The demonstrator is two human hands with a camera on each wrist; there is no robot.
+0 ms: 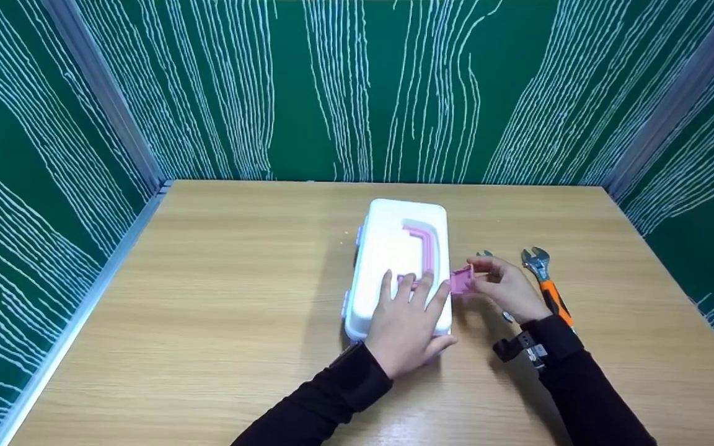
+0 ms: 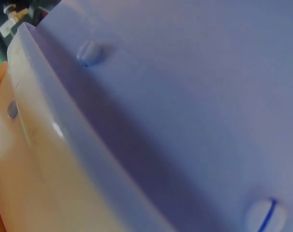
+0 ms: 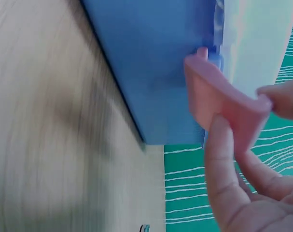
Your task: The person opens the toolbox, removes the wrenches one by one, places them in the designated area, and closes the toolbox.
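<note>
A storage box with a white lid (image 1: 388,248) stands on the table, its side wall blue (image 3: 151,67) in the right wrist view. My left hand (image 1: 405,331) rests on the lid with fingers spread, beside the pink carrying handle (image 1: 429,248) set into it. My right hand (image 1: 509,292) pinches a pink latch (image 1: 461,280) at the box's right side. The latch (image 3: 216,94) sticks out from the wall, held between thumb and fingers. In the left wrist view a close bluish surface (image 2: 185,96) with round studs fills most of the picture.
An adjustable wrench (image 1: 557,300) with an orange and black handle lies to the right of the right hand. Another metal tool (image 1: 507,317) lies partly hidden under that hand. Green walls with white lines (image 1: 344,93) enclose the wooden table (image 1: 239,279).
</note>
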